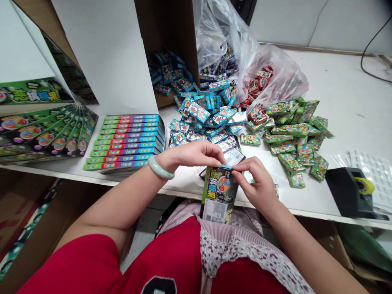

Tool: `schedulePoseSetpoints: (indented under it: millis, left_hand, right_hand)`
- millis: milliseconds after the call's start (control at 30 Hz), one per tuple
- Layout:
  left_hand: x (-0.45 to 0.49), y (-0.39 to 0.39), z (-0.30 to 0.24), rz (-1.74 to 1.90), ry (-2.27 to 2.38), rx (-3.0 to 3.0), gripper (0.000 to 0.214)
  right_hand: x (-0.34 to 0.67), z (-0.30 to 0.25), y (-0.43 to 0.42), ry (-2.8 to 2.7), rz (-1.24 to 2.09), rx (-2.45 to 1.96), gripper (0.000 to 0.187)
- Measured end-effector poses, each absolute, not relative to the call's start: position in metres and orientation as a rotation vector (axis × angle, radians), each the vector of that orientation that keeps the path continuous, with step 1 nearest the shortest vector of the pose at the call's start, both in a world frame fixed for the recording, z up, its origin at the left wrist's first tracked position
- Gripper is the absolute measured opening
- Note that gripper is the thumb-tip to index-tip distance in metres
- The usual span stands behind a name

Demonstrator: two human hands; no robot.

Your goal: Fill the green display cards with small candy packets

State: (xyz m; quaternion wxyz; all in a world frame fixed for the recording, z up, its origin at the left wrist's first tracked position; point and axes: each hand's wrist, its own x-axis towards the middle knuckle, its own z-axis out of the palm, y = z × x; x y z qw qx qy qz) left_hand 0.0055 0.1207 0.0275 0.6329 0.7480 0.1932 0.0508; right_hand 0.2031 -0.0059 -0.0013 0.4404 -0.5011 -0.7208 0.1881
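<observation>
Both my hands meet over my lap at the table's front edge. My left hand (pixel 196 155), with a pale green bangle (pixel 159 168) on the wrist, pinches the top of a dark printed box (pixel 219 194) held upright. My right hand (pixel 255 181) grips the same box at its open top flap, fingers closed on it. A small blue packet sits at the box's mouth between my fingertips. Just beyond my hands lie loose blue packets (pixel 205 114) in a heap.
Green packets (pixel 295 136) are piled at the right and red ones (pixel 260 83) spill from a clear plastic bag. Flat filled trays (pixel 128 141) and fanned printed cartons (pixel 45 134) lie left. A black tape dispenser (pixel 352 192) stands at the right edge. A brown carton (pixel 167 36) stands behind.
</observation>
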Motion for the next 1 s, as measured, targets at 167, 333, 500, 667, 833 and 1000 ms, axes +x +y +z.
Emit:
schedulePoseSetpoints:
  millis: [167, 333, 500, 667, 833, 1000]
  left_hand:
    - [0.013, 0.123, 0.030, 0.114, 0.429, 1.790, 0.014]
    - [0.015, 0.110, 0.035, 0.189, 0.516, 1.931, 0.013]
    - [0.006, 0.099, 0.024, 0.303, 0.563, 1.828, 0.017]
    - [-0.006, 0.096, 0.006, 0.465, 0.604, 1.591, 0.016]
    - [-0.007, 0.103, 0.014, 0.398, 0.589, 1.542, 0.011]
    - [-0.001, 0.113, 0.026, 0.242, 0.548, 1.663, 0.009]
  right_hand:
    - [0.206, -0.004, -0.006, -1.819, 0.438, -1.239, 0.011]
    - [0.209, -0.004, -0.008, -1.855, 0.448, -1.263, 0.012]
    - [0.211, -0.002, -0.008, -1.931, 0.492, -1.264, 0.027]
    - [0.213, -0.001, -0.006, -1.957, 0.556, -1.232, 0.031]
    - [0.213, -0.003, -0.004, -1.921, 0.619, -1.208, 0.031]
    - [0.215, -0.004, -0.004, -1.928, 0.642, -1.182, 0.031]
